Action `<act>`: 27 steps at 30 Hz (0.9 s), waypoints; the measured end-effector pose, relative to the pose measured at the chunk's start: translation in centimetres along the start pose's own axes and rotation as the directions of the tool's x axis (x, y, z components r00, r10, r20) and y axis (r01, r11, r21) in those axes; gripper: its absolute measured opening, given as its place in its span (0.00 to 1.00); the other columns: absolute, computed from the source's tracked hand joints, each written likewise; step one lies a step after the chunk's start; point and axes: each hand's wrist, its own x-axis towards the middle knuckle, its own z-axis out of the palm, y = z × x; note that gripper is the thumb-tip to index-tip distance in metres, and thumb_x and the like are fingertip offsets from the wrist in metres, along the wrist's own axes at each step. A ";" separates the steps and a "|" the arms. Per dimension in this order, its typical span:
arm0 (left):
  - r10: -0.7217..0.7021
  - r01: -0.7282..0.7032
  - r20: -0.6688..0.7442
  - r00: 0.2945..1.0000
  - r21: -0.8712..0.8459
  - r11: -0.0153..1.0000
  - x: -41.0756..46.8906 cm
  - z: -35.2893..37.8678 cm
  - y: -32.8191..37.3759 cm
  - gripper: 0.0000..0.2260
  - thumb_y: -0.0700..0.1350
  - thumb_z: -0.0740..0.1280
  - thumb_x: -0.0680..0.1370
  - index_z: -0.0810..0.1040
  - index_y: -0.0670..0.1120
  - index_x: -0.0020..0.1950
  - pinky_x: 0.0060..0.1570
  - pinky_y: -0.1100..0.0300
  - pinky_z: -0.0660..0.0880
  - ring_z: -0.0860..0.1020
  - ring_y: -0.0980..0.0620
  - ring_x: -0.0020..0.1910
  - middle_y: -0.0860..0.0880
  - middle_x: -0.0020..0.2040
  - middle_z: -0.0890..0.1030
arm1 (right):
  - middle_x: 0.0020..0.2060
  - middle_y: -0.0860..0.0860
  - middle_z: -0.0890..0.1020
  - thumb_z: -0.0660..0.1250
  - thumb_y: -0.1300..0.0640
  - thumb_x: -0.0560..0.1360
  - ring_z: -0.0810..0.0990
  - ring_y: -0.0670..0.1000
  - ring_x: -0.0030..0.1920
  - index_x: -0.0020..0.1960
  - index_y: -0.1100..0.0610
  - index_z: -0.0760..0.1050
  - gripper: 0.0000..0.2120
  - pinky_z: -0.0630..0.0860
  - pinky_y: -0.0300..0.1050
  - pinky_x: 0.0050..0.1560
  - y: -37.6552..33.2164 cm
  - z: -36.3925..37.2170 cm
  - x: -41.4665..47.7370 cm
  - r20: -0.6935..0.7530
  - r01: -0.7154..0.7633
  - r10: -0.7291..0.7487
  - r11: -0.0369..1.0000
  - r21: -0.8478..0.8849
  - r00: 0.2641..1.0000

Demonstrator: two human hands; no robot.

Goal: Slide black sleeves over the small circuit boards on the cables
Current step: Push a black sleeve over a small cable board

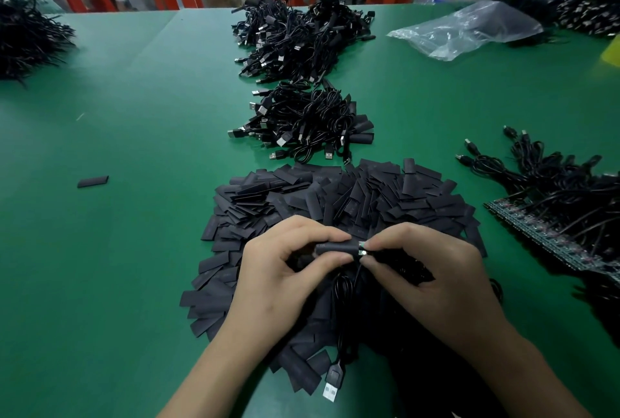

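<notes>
My left hand pinches a black sleeve between thumb and fingers. My right hand pinches the small green circuit board, whose end shows at the sleeve's right mouth. The board's black cable hangs down between my hands and ends in a USB plug near the table's front edge. Both hands hover over a wide heap of flat black sleeves on the green table.
Two piles of sleeved cables lie beyond the heap. Unsleeved cables on a strip of circuit boards lie at right. One stray sleeve lies at left. A plastic bag and another person's hands sit far right.
</notes>
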 end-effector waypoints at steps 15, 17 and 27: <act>0.052 -0.052 -0.005 0.999 0.005 0.999 -0.1 0.0 0.1 0.07 0.45 0.77 0.74 0.87 0.49 0.52 0.52 0.62 0.77 0.84 0.51 0.51 0.56 0.48 0.85 | 0.45 0.44 0.84 0.74 0.57 0.76 0.83 0.47 0.47 0.47 0.55 0.84 0.02 0.79 0.47 0.46 0.5 -0.3 -0.2 0.017 0.054 -0.053 0.998 -0.023 0.998; 0.038 -0.038 -0.002 0.999 -0.003 0.999 -0.1 -0.1 0.2 0.07 0.45 0.77 0.74 0.87 0.49 0.51 0.52 0.62 0.77 0.84 0.51 0.51 0.55 0.48 0.85 | 0.45 0.44 0.84 0.74 0.57 0.77 0.83 0.47 0.47 0.47 0.55 0.84 0.02 0.79 0.47 0.46 0.5 -0.3 -0.2 0.015 0.060 -0.060 0.998 -0.025 0.998; 0.105 -0.109 0.044 0.993 0.105 0.988 -0.1 0.0 0.1 0.09 0.46 0.76 0.74 0.87 0.49 0.54 0.52 0.66 0.75 0.83 0.56 0.50 0.57 0.49 0.84 | 0.45 0.46 0.84 0.75 0.58 0.77 0.83 0.49 0.46 0.47 0.56 0.84 0.02 0.79 0.48 0.45 0.8 -0.2 -0.4 0.041 0.098 -0.096 0.994 -0.057 0.995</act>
